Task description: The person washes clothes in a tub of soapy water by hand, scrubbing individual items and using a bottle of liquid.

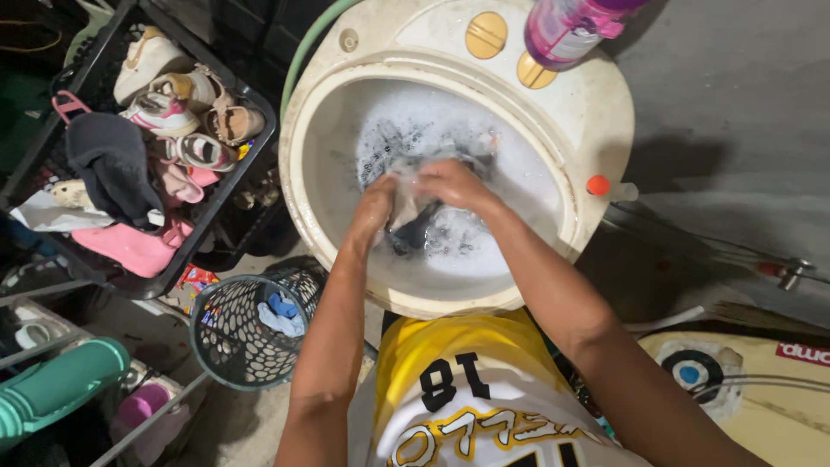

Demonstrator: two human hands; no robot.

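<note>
A round cream washing tub (581, 121) holds soapy, foamy water (484, 246). Both my hands are inside it. My left hand (373, 207) and my right hand (454, 183) are closed together on a wet dark-and-white piece of cloth (413, 214), bunched between them just above the foam. More dark cloth lies under the suds behind my hands.
A pink-capped clear bottle (566, 28) stands on the tub's rim near two yellow knobs (486, 35). A black crate of shoes and clothes (156, 130) sits at left. A black mesh basket (246, 324) stands below it. A green hose (307, 47) curves behind the tub.
</note>
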